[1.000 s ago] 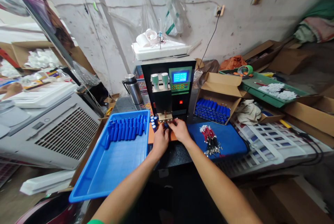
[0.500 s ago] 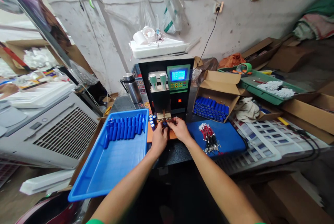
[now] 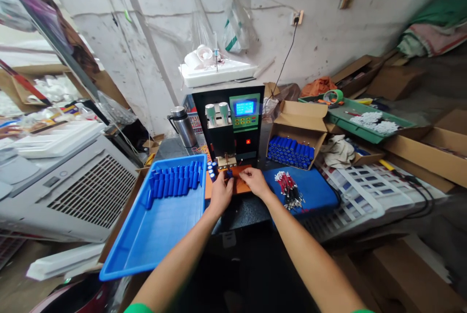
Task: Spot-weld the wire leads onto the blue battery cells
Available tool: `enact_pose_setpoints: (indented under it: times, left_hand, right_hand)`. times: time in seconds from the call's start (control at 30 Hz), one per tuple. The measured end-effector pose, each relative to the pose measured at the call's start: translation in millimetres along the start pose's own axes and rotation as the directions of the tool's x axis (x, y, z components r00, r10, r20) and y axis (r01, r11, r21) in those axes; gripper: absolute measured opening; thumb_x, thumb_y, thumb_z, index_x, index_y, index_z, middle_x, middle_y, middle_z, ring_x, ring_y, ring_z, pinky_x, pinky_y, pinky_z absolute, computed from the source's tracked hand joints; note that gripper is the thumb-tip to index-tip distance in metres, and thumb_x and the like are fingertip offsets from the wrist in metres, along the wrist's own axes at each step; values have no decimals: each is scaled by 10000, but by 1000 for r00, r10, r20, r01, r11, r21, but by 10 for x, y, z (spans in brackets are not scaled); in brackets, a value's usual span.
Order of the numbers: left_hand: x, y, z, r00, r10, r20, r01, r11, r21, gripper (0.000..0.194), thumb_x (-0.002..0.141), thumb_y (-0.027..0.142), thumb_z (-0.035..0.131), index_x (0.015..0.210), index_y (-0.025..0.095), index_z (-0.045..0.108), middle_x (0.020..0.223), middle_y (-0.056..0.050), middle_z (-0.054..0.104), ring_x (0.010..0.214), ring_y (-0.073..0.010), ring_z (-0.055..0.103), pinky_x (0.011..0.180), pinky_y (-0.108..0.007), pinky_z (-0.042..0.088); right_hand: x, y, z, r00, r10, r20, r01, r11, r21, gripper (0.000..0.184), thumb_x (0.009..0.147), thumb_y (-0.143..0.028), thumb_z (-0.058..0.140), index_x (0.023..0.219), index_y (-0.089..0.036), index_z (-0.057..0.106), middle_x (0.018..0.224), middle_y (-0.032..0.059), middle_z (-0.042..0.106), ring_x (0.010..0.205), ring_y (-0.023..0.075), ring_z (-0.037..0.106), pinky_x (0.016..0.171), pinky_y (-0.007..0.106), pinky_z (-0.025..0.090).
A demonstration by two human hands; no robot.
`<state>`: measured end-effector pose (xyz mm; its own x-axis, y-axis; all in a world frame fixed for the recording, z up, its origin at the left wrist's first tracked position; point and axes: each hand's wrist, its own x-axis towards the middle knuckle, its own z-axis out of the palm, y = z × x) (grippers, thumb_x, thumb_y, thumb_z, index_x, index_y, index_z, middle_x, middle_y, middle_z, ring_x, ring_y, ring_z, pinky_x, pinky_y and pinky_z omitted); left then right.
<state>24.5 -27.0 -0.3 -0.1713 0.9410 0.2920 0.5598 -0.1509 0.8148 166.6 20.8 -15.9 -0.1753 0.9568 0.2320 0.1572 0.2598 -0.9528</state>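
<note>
One blue cylinder [image 3: 228,174] sits in the left hand [image 3: 221,191], just below the working head of the black machine [image 3: 223,142], and it should handle as a small, stiff, fairly dense thing; its smooth wrap may be a little slippery, and the wrap and end faces probably mark more easily than the body dents, so the sides, gripped between thumb and fingertips with the ends left free, look the best place to take hold. The left thumb and fingers are closed on it, while the right hand [image 3: 257,182] is over the orange plate [image 3: 239,186] at the machine's foot, fingertips near each other, though I cannot tell whether they pinch anything thin. Of the held piece only a dark blue patch shows, its ends too small to read; its likeness is clearer in the small group of cylinders [image 3: 211,171] just left of the machine's foot, blue with pale round ends, in the rows inside the blue tray [image 3: 153,240] farther left of the machine, and in the stack filling the cardboard box [image 3: 304,118] to the machine's right, with red and black wires [image 3: 290,190] in front of that box
</note>
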Motion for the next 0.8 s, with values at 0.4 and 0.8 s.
enact_pose_setpoints:
  times: [0.4, 0.8]
  left_hand:
    - [-147, 135, -188, 999, -8, 44, 1, 988, 152, 282, 872, 201, 455, 1109, 149, 597, 1029, -106, 711, 912, -211, 684, 796, -330, 531]
    - [-223, 151, -190, 981, 70, 181, -123, 947, 297, 229, 887, 322, 481, 884, 176, 657, 778, -37, 698, 650, -152, 610, 643, -265, 441]
  right_hand:
    - [19, -31, -17, 994, 107, 31, -111, 974, 199, 291, 700, -410, 585, 518, -191, 524, 420, -48, 432, 414, 93, 354, 447, 233, 247]
    - [-13, -91, -71, 981, 168, 94, -191, 914, 359, 291, 696, -409, 630, 553, -166, 559, 405, -56, 440, 364, 64, 335, 400, 209, 212]
